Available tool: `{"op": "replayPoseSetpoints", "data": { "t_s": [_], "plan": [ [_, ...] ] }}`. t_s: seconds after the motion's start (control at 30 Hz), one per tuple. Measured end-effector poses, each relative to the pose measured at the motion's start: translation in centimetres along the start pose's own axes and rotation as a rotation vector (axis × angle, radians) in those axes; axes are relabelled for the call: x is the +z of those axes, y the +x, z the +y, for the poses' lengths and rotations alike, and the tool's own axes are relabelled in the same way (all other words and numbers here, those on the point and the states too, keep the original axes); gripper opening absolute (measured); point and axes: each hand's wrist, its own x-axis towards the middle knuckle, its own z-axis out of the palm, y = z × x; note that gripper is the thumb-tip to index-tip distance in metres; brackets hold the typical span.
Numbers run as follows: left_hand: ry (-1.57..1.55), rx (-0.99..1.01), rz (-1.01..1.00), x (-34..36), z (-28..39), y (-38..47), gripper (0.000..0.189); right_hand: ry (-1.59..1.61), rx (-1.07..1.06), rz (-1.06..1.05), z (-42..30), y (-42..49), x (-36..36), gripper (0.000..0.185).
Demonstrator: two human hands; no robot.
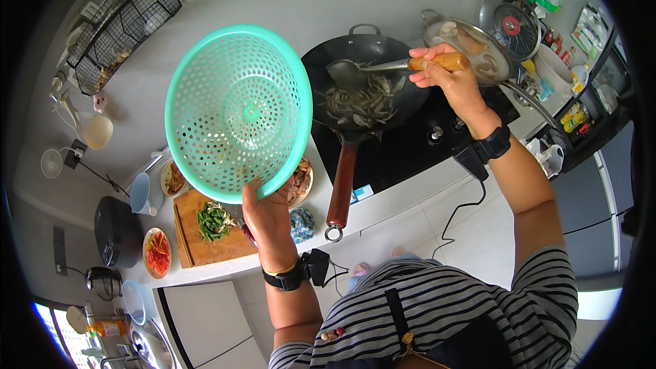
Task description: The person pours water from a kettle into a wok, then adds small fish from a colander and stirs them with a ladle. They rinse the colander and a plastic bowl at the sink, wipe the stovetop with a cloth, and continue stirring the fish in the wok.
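My left hand [269, 220] grips the rim of a mint-green plastic colander [246, 92], thumb inside. The colander is tilted up beside the wok, its perforated inside facing me, with no food visible in it. My right hand [451, 79] holds the wooden handle of a metal wok ladle [384, 66]. Its head rests over a heap of small greyish shrimp [359, 105] in the black wok [405, 97]. The wok stands on a black cooktop [400, 156], its long wooden handle [342, 184] pointing towards me.
A wooden cutting board [225, 246] bears chopped greens [213, 221] and chopsticks [182, 236]. Near it are a plate of red pepper strips [157, 253], a bowl of sliced meat [301, 182] and a rice cooker [115, 233]. Right of the wok sits a pan of pale food [471, 43].
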Motion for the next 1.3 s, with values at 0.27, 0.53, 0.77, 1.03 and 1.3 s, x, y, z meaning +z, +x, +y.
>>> {"op": "replayPoseSetpoints", "data": {
  "t_s": [0.27, 0.53, 0.77, 1.03, 1.3],
  "plan": [
    [-0.034, -0.002, -0.003, -0.3, 0.3, 0.1, 0.052, 0.002, -0.069, -0.010, 0.4, -0.4, 2.4, 0.005],
    [-0.033, -0.020, -0.010, -0.5, 0.4, 0.2, 0.053, 0.009, -0.036, -0.038, 0.2, -0.7, 3.4, 0.003],
    [-0.019, -0.022, -0.009, -0.6, 0.4, 0.4, 0.054, -0.133, -0.028, -0.027, -3.0, -2.0, 2.4, 0.005],
    [-0.019, -0.033, -0.010, -0.4, 0.0, 0.8, 0.052, 0.041, -0.079, 0.010, -3.7, -3.1, 3.2, 0.007],
    [-0.013, 0.011, -0.028, -0.2, 0.4, 0.7, 0.051, 0.030, -0.060, 0.002, -4.0, -3.8, 2.8, 0.007]
  ]
}}
